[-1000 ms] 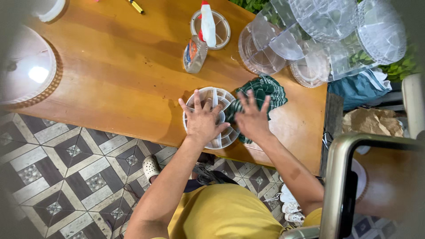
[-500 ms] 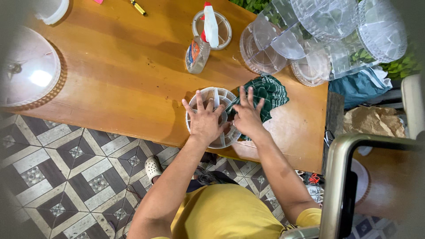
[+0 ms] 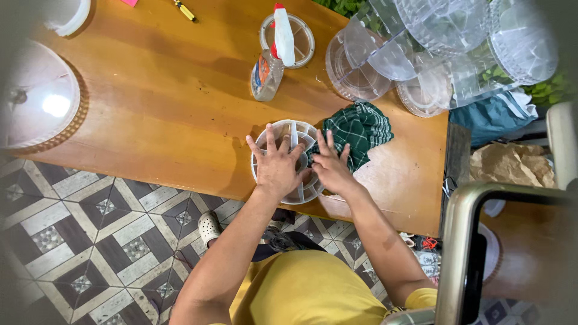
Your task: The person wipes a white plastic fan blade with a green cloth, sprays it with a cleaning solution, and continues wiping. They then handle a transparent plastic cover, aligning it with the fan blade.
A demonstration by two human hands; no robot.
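A round white divided tray [image 3: 283, 127] lies near the front edge of the wooden table [image 3: 168, 102]. My left hand [image 3: 278, 165] rests flat on top of it with fingers spread. My right hand [image 3: 330, 166] presses on the tray's right rim, fingers apart, touching the edge of a green checked cloth [image 3: 358, 129] that lies bunched just right of the tray. Most of the tray's compartments are hidden under my hands.
A spray bottle [image 3: 271, 60] leans beside a round clear lid [image 3: 301, 37] behind the tray. Several clear plastic trays and lids [image 3: 421, 48] pile at the back right. A round white lamp-like disc [image 3: 36, 99] sits far left. A chair frame [image 3: 463, 241] stands at right.
My right hand has slid left off the cloth onto the tray's rim. My left hand stays flat on the tray.
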